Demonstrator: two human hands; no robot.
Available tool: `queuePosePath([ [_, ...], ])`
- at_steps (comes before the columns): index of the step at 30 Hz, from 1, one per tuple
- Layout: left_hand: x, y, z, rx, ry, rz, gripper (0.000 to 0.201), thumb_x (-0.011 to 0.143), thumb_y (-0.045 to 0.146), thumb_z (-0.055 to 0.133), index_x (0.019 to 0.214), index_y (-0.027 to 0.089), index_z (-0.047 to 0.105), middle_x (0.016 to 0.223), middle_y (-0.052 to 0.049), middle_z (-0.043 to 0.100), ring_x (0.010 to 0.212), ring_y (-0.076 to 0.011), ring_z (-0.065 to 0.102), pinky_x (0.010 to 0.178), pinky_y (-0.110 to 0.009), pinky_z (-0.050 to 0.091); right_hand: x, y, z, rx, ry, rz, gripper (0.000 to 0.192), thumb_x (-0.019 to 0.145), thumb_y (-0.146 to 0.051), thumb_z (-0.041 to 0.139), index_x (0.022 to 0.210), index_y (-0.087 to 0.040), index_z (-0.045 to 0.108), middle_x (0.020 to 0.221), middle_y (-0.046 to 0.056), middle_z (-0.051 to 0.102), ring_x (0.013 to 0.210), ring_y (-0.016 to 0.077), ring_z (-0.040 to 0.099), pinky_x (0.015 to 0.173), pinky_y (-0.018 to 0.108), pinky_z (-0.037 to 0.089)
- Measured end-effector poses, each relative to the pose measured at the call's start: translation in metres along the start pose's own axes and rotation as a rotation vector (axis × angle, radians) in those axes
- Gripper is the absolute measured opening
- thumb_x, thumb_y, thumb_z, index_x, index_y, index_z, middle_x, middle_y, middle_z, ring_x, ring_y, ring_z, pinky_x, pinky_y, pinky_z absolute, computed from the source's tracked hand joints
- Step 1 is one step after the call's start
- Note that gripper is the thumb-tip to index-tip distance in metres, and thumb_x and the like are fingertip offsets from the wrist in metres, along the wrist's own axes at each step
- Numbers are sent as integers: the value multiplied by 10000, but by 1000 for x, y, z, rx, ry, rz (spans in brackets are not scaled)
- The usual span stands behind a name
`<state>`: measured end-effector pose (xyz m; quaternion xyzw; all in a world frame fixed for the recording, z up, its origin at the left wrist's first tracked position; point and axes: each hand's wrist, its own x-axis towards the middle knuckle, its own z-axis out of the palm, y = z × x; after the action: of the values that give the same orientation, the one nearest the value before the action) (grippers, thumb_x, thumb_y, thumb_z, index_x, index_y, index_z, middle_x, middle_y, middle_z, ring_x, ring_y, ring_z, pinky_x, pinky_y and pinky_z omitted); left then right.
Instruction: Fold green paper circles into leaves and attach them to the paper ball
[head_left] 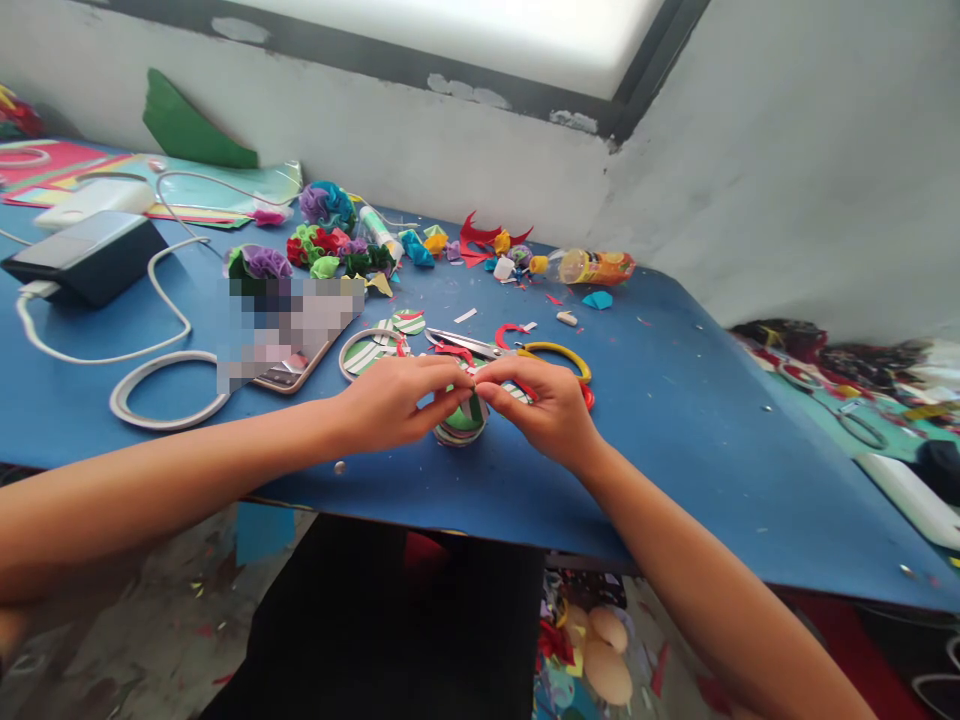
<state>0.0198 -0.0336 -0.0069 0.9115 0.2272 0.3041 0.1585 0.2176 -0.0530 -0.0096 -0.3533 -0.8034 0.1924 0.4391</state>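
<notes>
Both hands pinch together over a paper ball [459, 425] at the near table [675, 440] edge: left hand [390, 400] and right hand [551, 405] grip its top strip. Ball looks partly built. Scissors [517, 350] lie just behind; finished paper flowers [330, 245] far left.

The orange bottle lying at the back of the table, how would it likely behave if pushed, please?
The bottle lies on its side, so it would probably roll. It looks like thin clear plastic, likely light. The table looks flat, so little would stop it.
</notes>
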Motion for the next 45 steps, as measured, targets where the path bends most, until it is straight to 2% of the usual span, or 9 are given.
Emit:
queuePosePath([
  [18, 0, -2, 1, 12, -9, 2, 185, 883, 238, 425, 912, 140, 579, 864, -55, 641, 771, -127, 583, 694, -232, 451, 1, -2, 0, 13, -19, 58, 100, 809, -256, 574, 827, -195, 652, 799, 11, 687, 741, 126, 627, 698, 262, 507],
  [30, 1, -3, 0, 46, 6, 18, 187, 882, 232, 428, 932, 139, 582, 847, -56, 634, 735, -117, 576, 666, -220, 441, 0, -6, 3, 15, 38, 98, 91, 797, -244, 570, 829, -181, 628, 771, 13, 662, 715, 122, 606, 686, 260, 494],
  [38, 1, -4, 2, 56, 22, 34, 188, 882, 235, 435, 954, 142, 582, 843, -52, 633, 731, -118, 577, 656, -220, 443, 0, -6, 4, 3, 19, 75, 62, 823, -235, 542, 828, -190, 584, 757, 0, 613, 708, 107, 566, 680, 242, 467],
  [45, 1, -3, 0, -2, 29, 2, 161, 879, 229, 442, 912, 152, 579, 822, -36, 639, 739, -110, 570, 662, -206, 429, -1, -2, 5, 99, 5, 133, 108, 875, -268, 446, 835, -187, 505, 803, 8, 542, 748, 108, 517, 710, 250, 439],
])
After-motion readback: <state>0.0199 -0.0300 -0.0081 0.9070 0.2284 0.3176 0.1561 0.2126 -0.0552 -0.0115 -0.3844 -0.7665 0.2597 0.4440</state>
